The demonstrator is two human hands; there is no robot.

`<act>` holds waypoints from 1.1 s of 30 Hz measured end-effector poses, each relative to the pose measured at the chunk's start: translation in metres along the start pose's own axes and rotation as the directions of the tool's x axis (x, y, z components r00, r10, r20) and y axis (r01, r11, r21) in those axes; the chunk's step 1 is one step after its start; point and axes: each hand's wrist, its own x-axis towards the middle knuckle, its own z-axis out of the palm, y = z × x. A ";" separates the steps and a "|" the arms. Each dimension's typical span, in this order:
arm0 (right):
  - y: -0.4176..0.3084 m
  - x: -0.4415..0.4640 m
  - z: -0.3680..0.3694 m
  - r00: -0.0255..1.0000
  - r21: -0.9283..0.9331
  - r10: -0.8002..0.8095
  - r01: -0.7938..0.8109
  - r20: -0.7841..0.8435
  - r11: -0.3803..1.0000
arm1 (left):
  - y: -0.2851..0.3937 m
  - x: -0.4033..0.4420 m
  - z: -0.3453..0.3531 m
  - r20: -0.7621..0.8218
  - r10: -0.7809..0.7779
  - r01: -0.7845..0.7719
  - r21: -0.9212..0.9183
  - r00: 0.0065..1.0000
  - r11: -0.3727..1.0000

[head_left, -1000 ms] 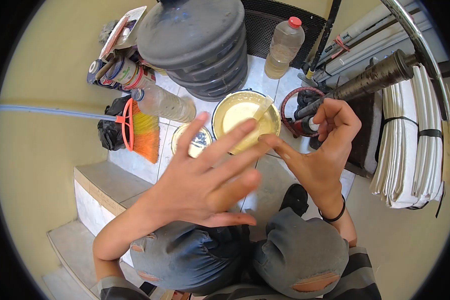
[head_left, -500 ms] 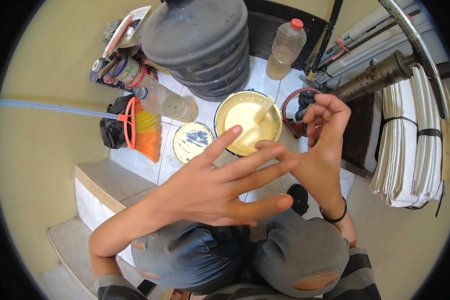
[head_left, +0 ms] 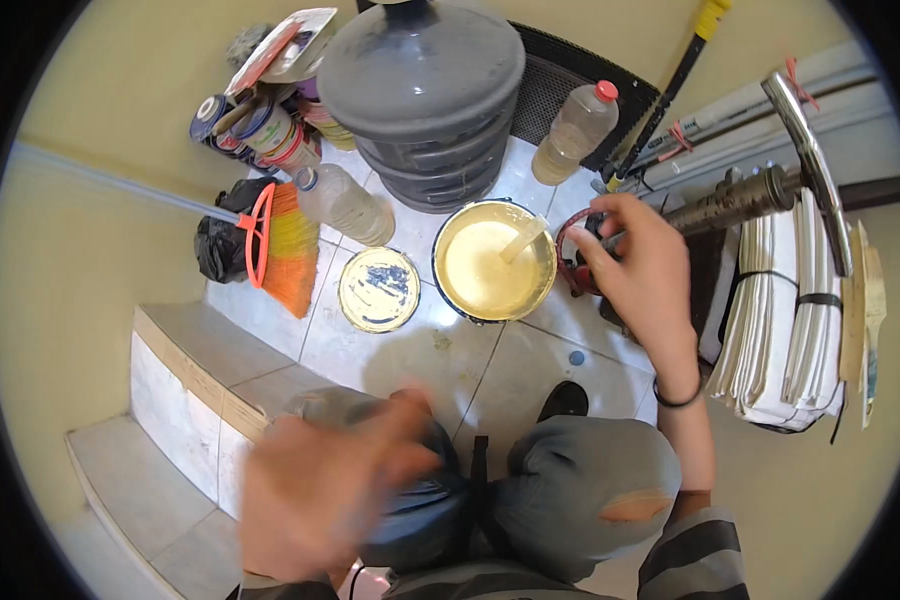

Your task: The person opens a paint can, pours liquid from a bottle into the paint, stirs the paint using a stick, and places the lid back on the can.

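Your right fingers are half-curled, parted, visibly empty, bucket just left of them; left fingers blurred, can't tell.

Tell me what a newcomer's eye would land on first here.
Most likely the large grey jug at the top centre, the bulkiest thing on the floor. Just below it, the open bucket of pale yellow liquid, with a flat stick leaning in it, probably comes next. The orange-and-yellow broom at the left and the blurred left hand low in front would also catch attention.
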 end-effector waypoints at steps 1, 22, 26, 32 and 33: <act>0.008 0.008 0.016 0.998 -0.129 -0.058 0.062 0.035 0.990 | 0.008 -0.010 0.011 0.003 0.186 -0.185 -0.061 0.983 0.981; 0.007 0.055 0.116 0.811 -0.475 -0.030 0.371 0.584 0.798 | -0.020 -0.034 0.062 -0.039 0.239 -0.241 -0.262 0.970 0.934; 0.007 0.030 0.132 0.823 -0.430 -0.037 0.334 0.567 0.839 | -0.019 -0.035 0.057 0.010 0.269 -0.259 -0.239 0.963 0.936; 0.014 0.035 0.119 0.849 -0.453 -0.129 0.394 0.512 0.800 | -0.014 -0.031 0.058 0.033 0.260 -0.241 -0.278 0.965 0.930; 0.013 0.041 0.117 0.876 -0.488 -0.142 0.384 0.462 0.784 | -0.013 -0.029 0.057 0.030 0.257 -0.239 -0.274 0.966 0.932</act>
